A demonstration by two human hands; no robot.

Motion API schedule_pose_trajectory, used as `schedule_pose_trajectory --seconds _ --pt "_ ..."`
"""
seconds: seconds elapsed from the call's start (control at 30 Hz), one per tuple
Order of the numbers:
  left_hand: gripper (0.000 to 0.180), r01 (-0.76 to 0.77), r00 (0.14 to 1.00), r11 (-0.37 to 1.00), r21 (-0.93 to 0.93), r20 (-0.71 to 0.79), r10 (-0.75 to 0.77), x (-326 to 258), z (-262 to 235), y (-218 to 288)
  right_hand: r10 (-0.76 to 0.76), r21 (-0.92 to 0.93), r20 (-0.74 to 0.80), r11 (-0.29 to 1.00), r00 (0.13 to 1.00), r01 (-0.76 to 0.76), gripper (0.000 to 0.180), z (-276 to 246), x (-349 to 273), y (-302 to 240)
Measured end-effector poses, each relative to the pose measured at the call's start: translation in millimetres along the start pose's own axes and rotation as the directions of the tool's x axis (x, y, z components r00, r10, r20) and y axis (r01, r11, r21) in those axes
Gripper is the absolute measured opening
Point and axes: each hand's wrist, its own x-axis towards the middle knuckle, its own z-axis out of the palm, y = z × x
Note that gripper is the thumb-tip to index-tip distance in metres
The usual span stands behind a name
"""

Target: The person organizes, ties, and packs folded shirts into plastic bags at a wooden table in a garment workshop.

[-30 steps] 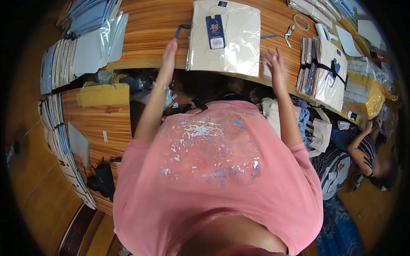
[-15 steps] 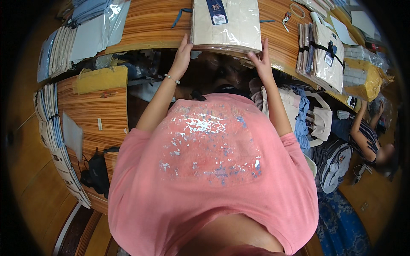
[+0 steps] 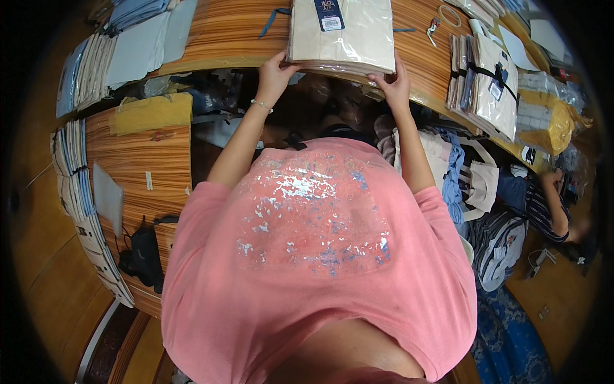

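A stack of folded cream garments in clear plastic bags (image 3: 345,45) lies at the near edge of the wooden table, with a dark blue tag on top. My left hand (image 3: 275,80) is at its near left corner, thumb and fingers closed on the edge. At the near right corner my right hand (image 3: 393,86) grips the stack, fingers along the side and thumb at the front edge. A blue strap (image 3: 275,18) sticks out from beneath the stack on both sides.
Strapped garment bundles (image 3: 487,83) stand to the right, near a yellow-taped package (image 3: 543,125). Bagged clothes and white sheets (image 3: 137,51) lie at the left. A side table (image 3: 147,192) carries a black bag (image 3: 142,259). A co-worker in a striped top (image 3: 543,205) is at far right.
My fingers have curled in more tightly around the stack's near corners. The stack sits slightly farther right in view. The co-worker's arm has shifted.
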Motion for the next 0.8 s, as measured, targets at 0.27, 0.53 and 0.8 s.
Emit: schedule_pose_trajectory --seconds 0.27,0.53,0.8 --pt "0.048 -0.037 0.996 0.946 0.321 0.09 0.009 -2 -3 -14 0.251 -0.084 0.076 0.966 0.965 -0.244 0.082 4 -7 -29" --pt "0.036 -0.296 0.955 0.852 0.432 0.114 0.274 116 -43 -11 -0.059 -0.369 0.017 0.928 0.998 0.061 0.045 -57 76 32" --pt "0.021 -0.349 0.919 0.665 0.661 0.382 0.103 151 -45 -9 -0.045 -0.653 0.337 0.709 0.941 0.267 0.01 -51 115 36"
